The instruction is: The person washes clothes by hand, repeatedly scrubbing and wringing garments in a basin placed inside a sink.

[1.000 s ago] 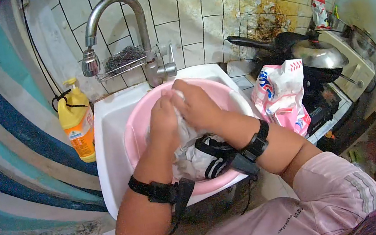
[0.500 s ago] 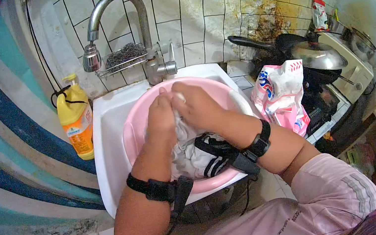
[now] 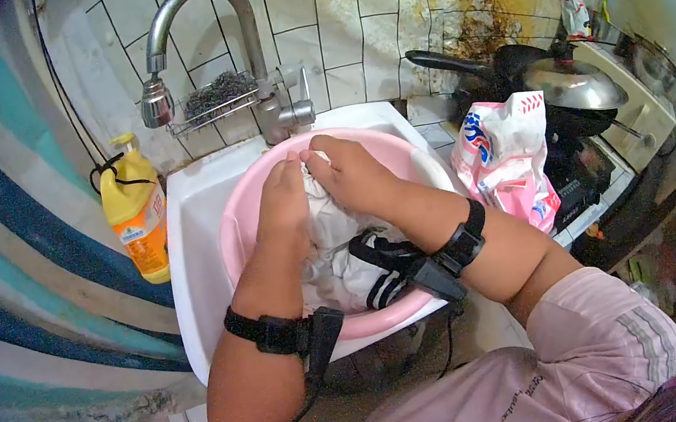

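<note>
A white garment with black stripes [image 3: 335, 270] lies bunched in a pink basin [image 3: 367, 325], which stands in a white sink [image 3: 192, 246]. Above the basin's far part, my left hand [image 3: 284, 195] is closed on one part of the cloth. Close beside it, my right hand [image 3: 348, 178] also grips the garment, with a bit of white cloth showing at its fingers. Between my hands the fabric stretches down to the heap below. Some fingertips are hidden behind the hands.
A chrome faucet [image 3: 254, 45] arches behind the basin, beside a wire rack with a steel scrubber [image 3: 220, 96]. At left stands a yellow bottle [image 3: 138, 214]. A pink-and-white detergent bag [image 3: 503, 164] sits at right, near a lidded wok [image 3: 574, 88] on the stove.
Both hands stay closed on the garment, with slightly more white cloth showing between them. The camera view has shifted a little.
</note>
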The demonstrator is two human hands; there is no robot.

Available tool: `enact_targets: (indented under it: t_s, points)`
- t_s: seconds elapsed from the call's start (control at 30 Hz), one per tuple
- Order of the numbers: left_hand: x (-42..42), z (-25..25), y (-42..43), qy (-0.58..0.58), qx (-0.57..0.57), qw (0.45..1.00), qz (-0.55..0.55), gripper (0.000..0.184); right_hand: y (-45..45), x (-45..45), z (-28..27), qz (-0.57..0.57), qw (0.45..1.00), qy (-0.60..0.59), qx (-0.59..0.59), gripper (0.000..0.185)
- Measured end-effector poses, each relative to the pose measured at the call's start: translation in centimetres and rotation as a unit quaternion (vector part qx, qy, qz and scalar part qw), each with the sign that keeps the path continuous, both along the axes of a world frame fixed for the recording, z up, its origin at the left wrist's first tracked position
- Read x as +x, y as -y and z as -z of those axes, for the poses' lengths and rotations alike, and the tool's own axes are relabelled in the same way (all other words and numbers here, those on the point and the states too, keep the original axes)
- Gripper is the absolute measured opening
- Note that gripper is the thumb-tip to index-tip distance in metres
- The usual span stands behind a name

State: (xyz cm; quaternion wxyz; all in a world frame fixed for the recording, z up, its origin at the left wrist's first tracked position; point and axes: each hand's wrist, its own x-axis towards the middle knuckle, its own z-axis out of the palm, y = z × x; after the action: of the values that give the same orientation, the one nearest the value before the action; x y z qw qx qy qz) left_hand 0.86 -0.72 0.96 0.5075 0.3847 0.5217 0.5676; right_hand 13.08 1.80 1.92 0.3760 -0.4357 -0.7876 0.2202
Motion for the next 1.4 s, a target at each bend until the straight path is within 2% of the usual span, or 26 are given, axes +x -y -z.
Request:
enact_targets:
  t_s: [0.1,0.17,0.2,0.33,0.43,0.5,0.6,0.67,0.73,0.8,0.87,0.9,0.97,1.0,1.07,1.1,1.17,1.3,1.4]
  points:
    - [-0.8,1.5,-1.1,0.021,0.053,0.998,0.036,0.032,-0.6,-0.1,1.0,-0.004,0.998,-0.033,0.060,0.024]
    - [-1.1,1.8,-1.4,-0.051,0.047,0.997,0.017,0.025,-0.6,0.0,1.0,-0.008,0.998,-0.036,0.048,0.024]
    - [-1.1,1.7,-1.3,-0.051,0.047,0.997,0.015,0.025,-0.5,0.1,0.8,-0.007,0.999,-0.037,0.037,0.024]
    - [-1.2,2.0,-1.5,-0.086,0.054,0.994,0.036,0.029,-0.5,0.3,0.1,-0.007,0.999,-0.006,-0.047,0.029]
    - [-1.0,1.9,-1.5,-0.126,0.046,0.991,0.024,0.035,-0.9,0.3,0.8,-0.019,0.999,-0.025,-0.009,0.030]
    - [-1.0,1.5,-1.3,-0.160,0.038,0.986,0.011,0.039,-1.1,0.3,1.1,-0.036,0.995,-0.065,0.067,0.027]
    - [-1.0,1.4,-1.0,-0.145,0.049,0.988,0.034,0.044,-1.3,0.3,1.1,-0.041,0.996,-0.056,0.047,0.027]
    - [-0.8,1.2,-0.7,-0.093,0.034,0.994,0.054,0.047,-1.1,0.5,0.9,-0.042,0.996,-0.058,0.047,0.027]
    - [-1.0,1.9,-1.3,-0.116,0.027,0.992,0.047,0.050,-1.0,0.4,0.9,-0.044,0.996,-0.059,0.046,0.027]
    - [-0.8,1.7,-1.2,-0.138,0.021,0.989,0.039,0.052,-1.2,0.3,1.0,-0.027,0.991,-0.108,0.076,0.027]
    - [-0.2,-0.2,0.2,-0.043,0.035,0.997,0.057,0.054,-2.2,0.4,1.6,-0.020,0.986,-0.148,0.075,0.027]
    - [-0.2,-0.7,0.5,-0.043,0.035,0.997,0.057,0.054,-2.5,0.4,1.8,-0.013,0.979,-0.188,0.074,0.027]
    - [-0.3,-1.4,0.8,-0.137,0.078,0.981,0.113,0.053,-3.3,0.7,2.0,-0.006,0.976,-0.215,0.038,0.026]
    - [-0.5,-0.3,0.0,-0.137,0.078,0.981,0.113,0.053,-3.4,0.8,2.0,-0.001,0.970,-0.242,0.001,0.026]
    - [-0.9,2.6,-2.2,-0.077,0.143,0.987,0.003,0.046,-2.9,0.5,1.5,-0.014,0.969,-0.247,-0.016,0.024]
    - [-0.7,2.0,-1.7,-0.077,0.143,0.987,0.003,0.046,-2.5,0.4,1.2,-0.028,0.966,-0.253,-0.034,0.022]
    - [-0.3,0.0,-0.1,0.034,0.132,0.990,-0.043,0.038,-1.7,0.3,0.4,-0.039,0.969,-0.237,-0.062,0.023]
    - [-0.6,-0.1,-0.4,0.032,0.144,0.987,-0.068,0.033,-1.6,0.5,0.5,-0.081,0.971,-0.208,-0.084,0.024]
    - [-1.0,0.6,-1.1,0.077,0.147,0.982,-0.089,0.028,-1.7,0.7,0.6,-0.091,0.972,-0.195,-0.094,0.027]
